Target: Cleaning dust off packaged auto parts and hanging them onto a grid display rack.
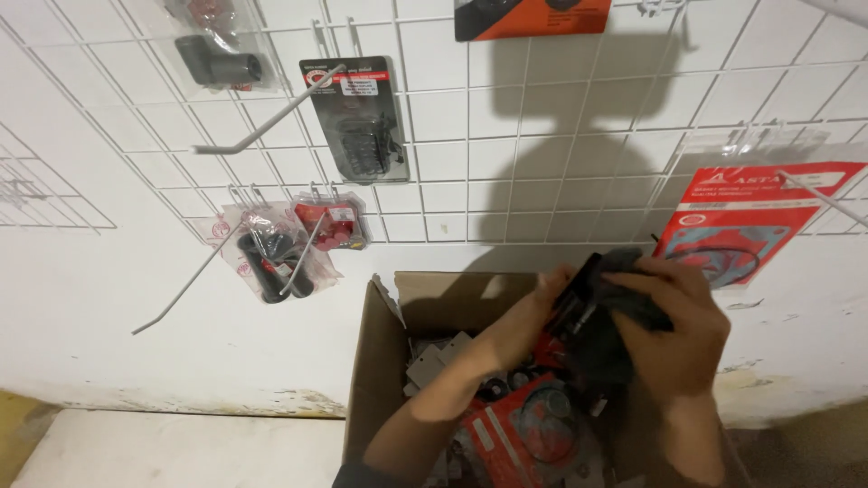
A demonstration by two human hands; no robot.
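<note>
**White wall, wire grid, open box**

White wire grid [506, 154] carries hung packets above an open cardboard box [375, 361]. Over it, left hand [529, 321] and right hand [678, 330] are both closed around a dark packaged part [601, 312], held above red packets [511, 434] inside

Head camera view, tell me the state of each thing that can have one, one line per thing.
Cardboard box: open, flaps up, packets inside.
Black packaged part: held over the box by both hands.
Left hand: closed on the part.
Right hand: closed on the part.
Long wire hook: bare.
</note>
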